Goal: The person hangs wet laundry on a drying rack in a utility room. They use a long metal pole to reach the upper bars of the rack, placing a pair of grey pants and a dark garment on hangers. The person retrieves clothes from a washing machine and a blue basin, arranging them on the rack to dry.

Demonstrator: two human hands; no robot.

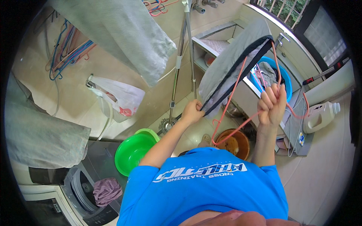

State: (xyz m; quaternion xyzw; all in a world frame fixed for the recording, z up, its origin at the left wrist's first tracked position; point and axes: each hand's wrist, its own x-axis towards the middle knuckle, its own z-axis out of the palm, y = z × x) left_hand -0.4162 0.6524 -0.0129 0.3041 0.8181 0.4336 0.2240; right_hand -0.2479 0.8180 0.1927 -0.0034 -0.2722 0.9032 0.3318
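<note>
My left hand (193, 112) pinches the lower end of a grey garment with dark blue trim (234, 66), near the picture's middle. To the right, my right hand (271, 106) is raised and closed around a pink clothes hanger (236, 82). One end of the hanger goes up into the garment's trimmed opening, at the upper right. Its lower corner and hook hang free between my forearms. The garment stretches slantwise from my left hand up to the hanger's far end. Behind my right hand, a blue basin (287, 76) holds clothes and more hangers.
A green basin (127, 151) stands at the left, above a washing machine (82, 195) with a mauve cloth (108, 192). A metal stand (178, 63) rises ahead. Light cloths hang upper left, near hangers (66, 56) and a plastic bag (121, 96). A brown bucket (245, 144) and white jug (319, 117) are right.
</note>
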